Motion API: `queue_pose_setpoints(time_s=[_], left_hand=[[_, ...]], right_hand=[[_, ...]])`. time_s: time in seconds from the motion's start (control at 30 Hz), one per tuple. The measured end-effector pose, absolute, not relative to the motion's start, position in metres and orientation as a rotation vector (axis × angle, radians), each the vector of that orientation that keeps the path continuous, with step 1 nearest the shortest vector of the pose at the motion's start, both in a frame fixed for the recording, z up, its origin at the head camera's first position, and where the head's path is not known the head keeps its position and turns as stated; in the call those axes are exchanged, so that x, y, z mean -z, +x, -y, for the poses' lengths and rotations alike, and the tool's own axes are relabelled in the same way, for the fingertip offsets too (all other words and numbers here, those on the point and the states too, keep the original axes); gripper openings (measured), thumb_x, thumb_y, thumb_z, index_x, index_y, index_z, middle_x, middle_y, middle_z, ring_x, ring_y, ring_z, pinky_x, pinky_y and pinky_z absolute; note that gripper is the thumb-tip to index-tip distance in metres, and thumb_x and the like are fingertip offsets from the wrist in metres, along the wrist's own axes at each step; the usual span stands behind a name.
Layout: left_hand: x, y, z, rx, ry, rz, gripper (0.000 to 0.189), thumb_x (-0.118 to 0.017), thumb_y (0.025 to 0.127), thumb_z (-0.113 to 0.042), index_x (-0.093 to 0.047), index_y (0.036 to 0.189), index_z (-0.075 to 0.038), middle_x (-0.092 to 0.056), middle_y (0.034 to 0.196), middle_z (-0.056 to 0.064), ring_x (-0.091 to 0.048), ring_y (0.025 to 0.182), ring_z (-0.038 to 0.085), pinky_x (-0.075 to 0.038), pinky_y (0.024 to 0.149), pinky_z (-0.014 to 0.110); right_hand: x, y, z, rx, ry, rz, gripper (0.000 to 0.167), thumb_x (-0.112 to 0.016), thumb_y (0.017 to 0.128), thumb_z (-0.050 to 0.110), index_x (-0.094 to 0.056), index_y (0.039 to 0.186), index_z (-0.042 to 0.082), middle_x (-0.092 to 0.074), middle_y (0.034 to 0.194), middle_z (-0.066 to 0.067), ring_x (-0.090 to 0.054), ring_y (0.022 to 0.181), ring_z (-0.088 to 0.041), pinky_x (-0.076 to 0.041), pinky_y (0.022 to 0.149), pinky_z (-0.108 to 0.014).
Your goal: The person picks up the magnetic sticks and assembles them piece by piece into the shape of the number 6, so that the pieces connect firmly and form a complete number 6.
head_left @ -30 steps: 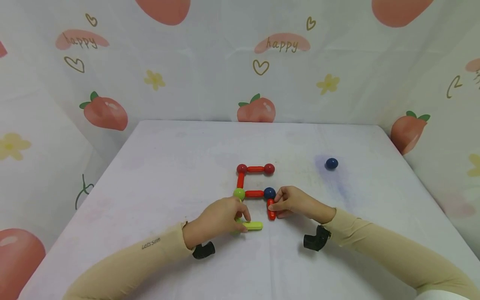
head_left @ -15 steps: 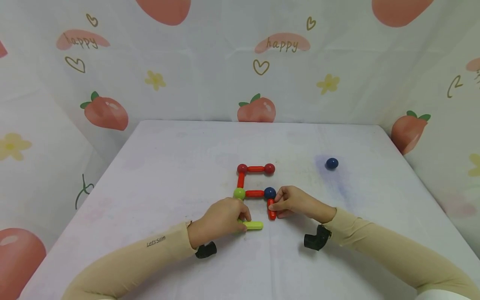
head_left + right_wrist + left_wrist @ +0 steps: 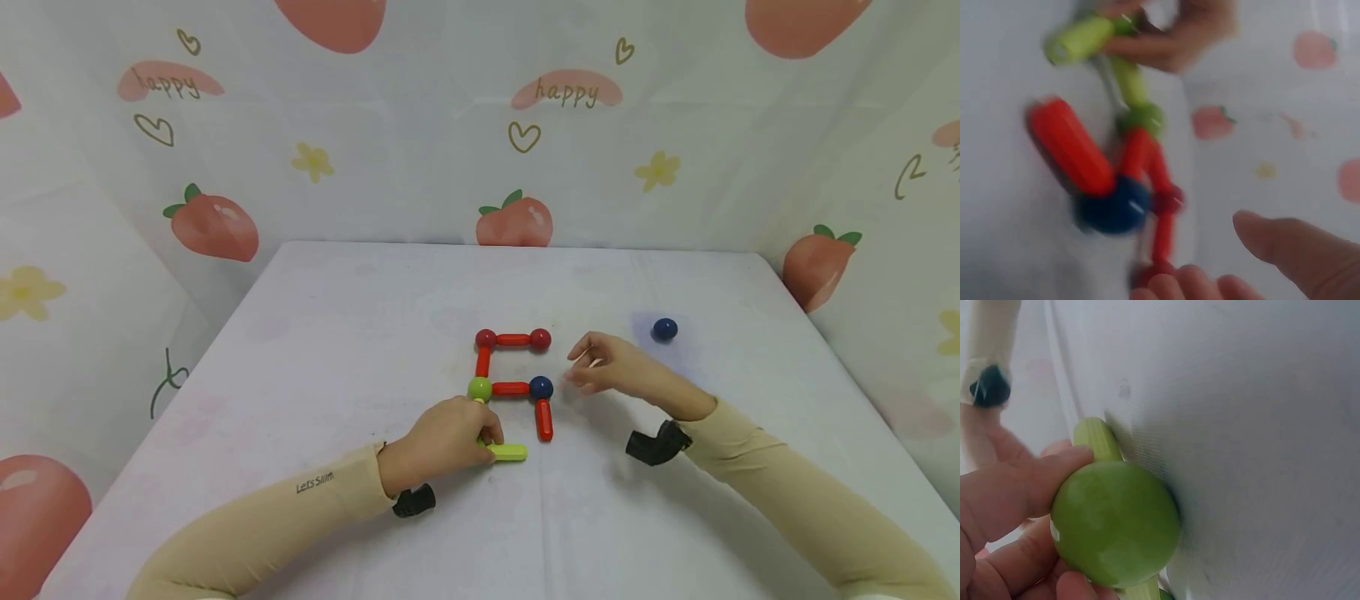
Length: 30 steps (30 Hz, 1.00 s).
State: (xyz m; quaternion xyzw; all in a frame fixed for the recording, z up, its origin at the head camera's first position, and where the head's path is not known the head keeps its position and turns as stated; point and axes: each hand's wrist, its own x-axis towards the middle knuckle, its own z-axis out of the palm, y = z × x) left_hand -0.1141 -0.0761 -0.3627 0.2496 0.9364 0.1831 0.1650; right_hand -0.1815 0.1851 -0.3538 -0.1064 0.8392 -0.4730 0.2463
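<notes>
My left hand [image 3: 447, 442] pinches a green ball [image 3: 1116, 524] at the figure's near left corner; in the left wrist view the thumb lies where the ball meets a yellow-green stick [image 3: 510, 452]. That stick points right along the table. Above it, another green ball [image 3: 480, 388] joins red sticks, one leading right to a blue ball [image 3: 541, 387]. From the blue ball a red stick [image 3: 544, 420] runs toward me, its near end apart from the yellow-green stick. My right hand [image 3: 611, 367] hovers right of the figure, fingers loosely bent, holding nothing.
A loose dark blue ball [image 3: 664, 329] lies at the back right, beyond the right hand. Two red balls joined by a red stick [image 3: 513, 340] form the figure's far side. White cloth [image 3: 360, 325] covers the table, and a printed curtain hangs behind.
My right hand has let go of the red stick below the blue ball and moved up and right, off the table. The left hand stays at the green ball.
</notes>
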Motion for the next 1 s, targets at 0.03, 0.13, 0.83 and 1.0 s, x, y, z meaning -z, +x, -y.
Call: queue_pose_setpoints(time_s=[0.03,0.13,0.83,1.0], left_hand=[[0.362,-0.114,0.076,-0.523,0.709,-2.667,0.011,-0.077,0.074,-0.016,-0.072,0.082,-0.020,-0.059,0.067,-0.012,-0.049,0.071,0.006,-0.040,0.061,0.019],[0.363,-0.114,0.076,-0.523,0.704,-2.665,0.011,-0.077,0.074,-0.016,-0.072,0.082,-0.021,-0.059,0.067,-0.012,-0.049,0.070,0.006,-0.040,0.061,0.019],[0.361,-0.114,0.075,-0.506,0.674,-2.654,0.011,-0.077,0.074,-0.017,-0.072,0.082,-0.022,-0.057,0.067,-0.013,-0.049,0.070,0.006,-0.041,0.060,0.019],[0.361,-0.114,0.075,-0.511,0.674,-2.650,0.011,-0.078,0.074,-0.017,-0.072,0.081,-0.022,-0.058,0.067,-0.013,-0.049,0.069,0.006,-0.041,0.060,0.019]], right_hand=[[0.348,-0.184,-0.189,1.279,-0.321,-2.332,0.041,-0.064,0.088,0.018,-0.045,0.116,-0.007,-0.059,0.097,-0.012,-0.065,0.088,-0.022,-0.056,0.078,-0.032],[0.334,-0.192,-0.204,1.264,-0.378,-2.469,0.042,-0.062,0.090,0.022,-0.047,0.119,-0.004,-0.058,0.106,-0.016,-0.063,0.093,-0.024,-0.055,0.081,-0.031],[0.369,-0.237,-0.307,1.175,-0.169,-2.824,0.059,-0.064,0.088,0.024,-0.040,0.137,0.000,-0.043,0.139,-0.026,-0.041,0.128,-0.044,-0.035,0.102,-0.056],[0.379,-0.240,-0.313,1.098,-0.159,-2.774,0.057,-0.065,0.087,0.021,-0.043,0.134,-0.003,-0.044,0.136,-0.028,-0.043,0.125,-0.045,-0.038,0.101,-0.054]])
